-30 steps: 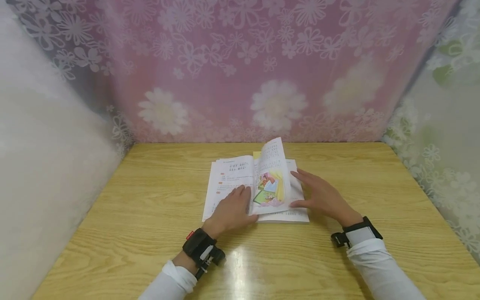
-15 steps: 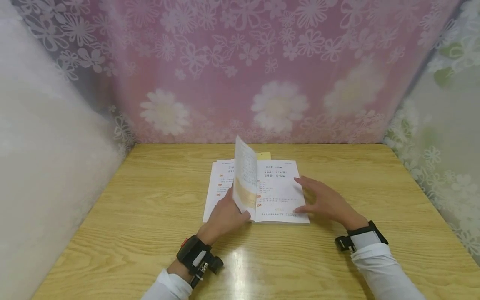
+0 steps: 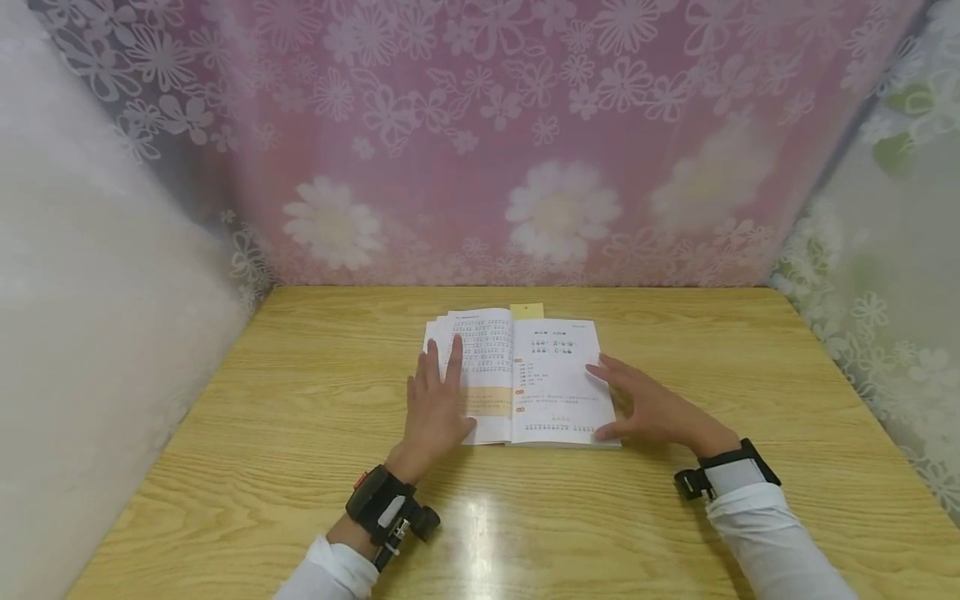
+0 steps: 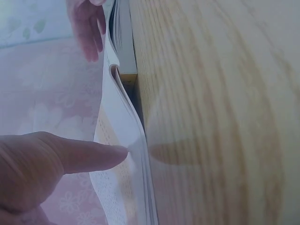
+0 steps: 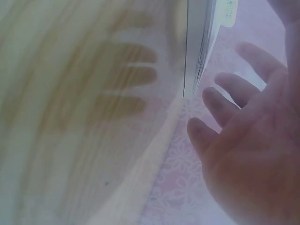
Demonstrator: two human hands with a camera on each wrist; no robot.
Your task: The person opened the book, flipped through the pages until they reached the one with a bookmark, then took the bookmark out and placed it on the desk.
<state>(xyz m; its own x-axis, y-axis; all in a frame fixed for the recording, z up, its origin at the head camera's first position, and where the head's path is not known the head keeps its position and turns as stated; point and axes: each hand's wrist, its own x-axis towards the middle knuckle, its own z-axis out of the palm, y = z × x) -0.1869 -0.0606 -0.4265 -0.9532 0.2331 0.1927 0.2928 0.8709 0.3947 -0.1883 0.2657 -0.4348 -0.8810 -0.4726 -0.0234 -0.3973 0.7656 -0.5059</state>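
An open book [image 3: 558, 383] lies on the table, printed text on both pages and an orange-tinted band low on the left page [image 3: 487, 400]. My left hand [image 3: 437, 404] rests on the left page near its outer edge, fingers spread and straight. In the left wrist view the left thumb [image 4: 101, 157] touches that page close to its bottom edge. My right hand [image 3: 652, 404] is at the right page's outer edge, thumb and fingers apart, gripping nothing. The right wrist view shows its fingers [image 5: 220, 105] extended beside the page block [image 5: 199, 42].
A yellow tab [image 3: 527, 311] sticks out past the book's top edge. The wood-grain table [image 3: 300, 400] meets a pink floral curtain [image 3: 450, 167] at the back, with pale floral sheets [image 3: 885, 292] at the sides. Black camera straps [image 3: 382, 504] circle both wrists.
The lifted page with a colour picture has turned over from right to left and now lies flat. My left hand has moved left onto it; the right hand has shifted slightly right.
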